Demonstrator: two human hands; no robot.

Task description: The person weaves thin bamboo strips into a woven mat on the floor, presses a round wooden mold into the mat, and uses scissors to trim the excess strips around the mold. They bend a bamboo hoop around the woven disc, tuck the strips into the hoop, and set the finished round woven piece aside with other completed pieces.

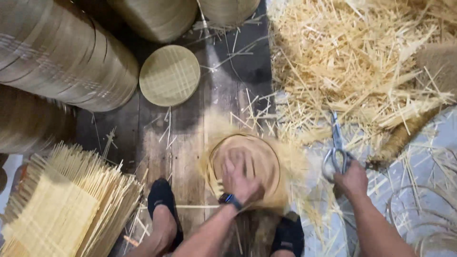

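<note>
Big pale heap of bamboo offcut slivers (352, 62) fills the top right, spilling onto the dark wooden plank floor (190, 143). Top left: stacked tan cylindrical rolls of bamboo strip (62, 57), lying on their sides, more of them along the top edge. Bottom left: square woven mats of pale bamboo slats (62, 209), piled, loose ends fanning out. Between the rolls and the centre: one finished round woven bamboo disc (169, 75), flat on the floor, well apart from both hands.

Centre bottom: round woven bamboo piece with a hoop rim and untrimmed fringe (247, 166), flat on the floor between the two dark slip-on shoes (163, 202), blurred by motion. Left hand (240, 183) is pressed on top of it, palm down, fingers spread flat; not gripping anything, just pinning the weave. Dark watch with blue trim (230, 199) on that wrist.

Right hand (351, 180) sits right of the piece, near it, not touching. It's closed around the loop handles of the grey metal scissors (335, 152), fingers through the loops. Blades point up toward the offcut heap; they look shut or nearly so, hard to tell at this sharpness. Thin bamboo hoops (428, 223) lie on the pale floor, bottom right.
</note>
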